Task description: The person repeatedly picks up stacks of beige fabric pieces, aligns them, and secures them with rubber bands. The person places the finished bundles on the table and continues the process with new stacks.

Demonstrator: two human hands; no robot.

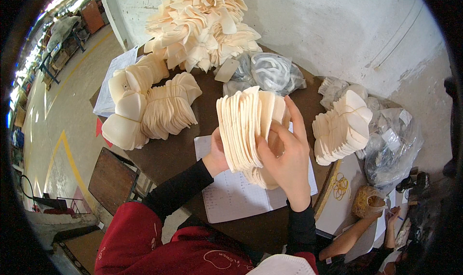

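Note:
A thick stack of cut cream foam pieces (240, 130) is held up over the table between my two hands. My left hand (217, 154) supports its left side, with most of the fingers hidden behind the pieces. At the right end, my right hand (291, 164) grips the stack, its thumb and index finger on the end pieces, which stand slightly apart from the others. Beneath the stack lies an open notebook (231, 202) with handwriting, partly covered by my hands.
Tied bundles of similar pieces (169, 106) lie at left, another bundle (342, 125) at right. A large loose heap (202, 29) leans against the wall behind plastic bags (277, 72). Yellow rubber bands (340, 185) lie at right, near another person's hand (393, 217) with a pen.

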